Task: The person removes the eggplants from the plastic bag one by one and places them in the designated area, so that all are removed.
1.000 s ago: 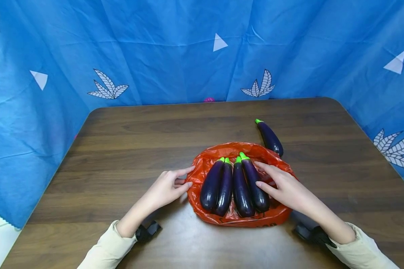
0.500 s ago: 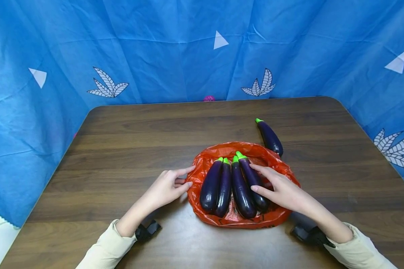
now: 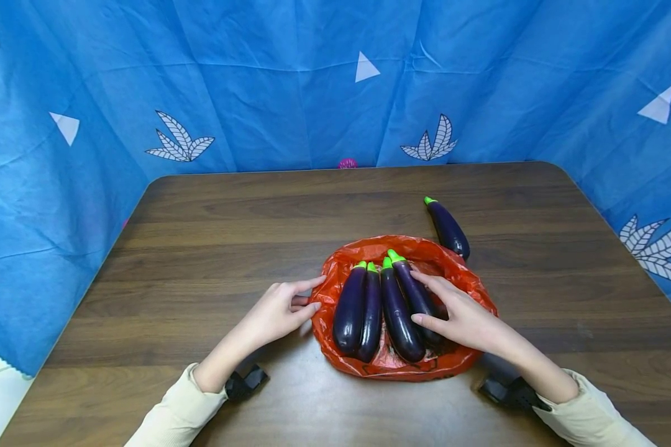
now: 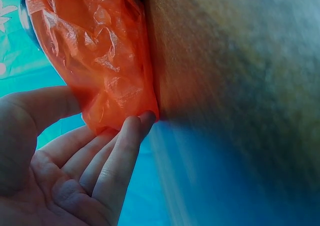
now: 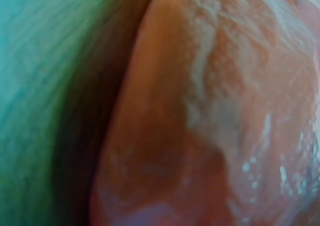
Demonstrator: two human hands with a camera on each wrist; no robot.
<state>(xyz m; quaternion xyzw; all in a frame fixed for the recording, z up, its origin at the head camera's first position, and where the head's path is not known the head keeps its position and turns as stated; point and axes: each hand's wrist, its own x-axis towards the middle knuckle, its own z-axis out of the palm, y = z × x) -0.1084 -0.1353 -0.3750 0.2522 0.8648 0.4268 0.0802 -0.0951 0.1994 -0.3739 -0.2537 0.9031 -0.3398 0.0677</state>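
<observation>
A red plastic bag [image 3: 335, 363] lies spread like a shallow basin, and inside it several eggplants sit side by side with green stems pointing away. My left hand [image 3: 274, 312] touches the bag's left side with its fingertips, thumb and index apart. The left wrist view shows those fingers nearly straight against the crinkled bag [image 4: 100, 50]. My right hand [image 3: 470, 316] rests over the rightmost eggplant [image 3: 416, 292], index and thumb reaching across it; its other fingers are hidden. The right wrist view holds mostly blurred red plastic [image 5: 250, 85].
Another eggplant [image 3: 448, 230] lies on the brown wooden table [image 3: 229, 236], just behind the bag's right rim. A blue patterned curtain [image 3: 291, 93] hangs along the back and both sides.
My right hand has moved left, and the two right-hand eggplants have shifted left with it. The left hand has stayed at the bag's side.
</observation>
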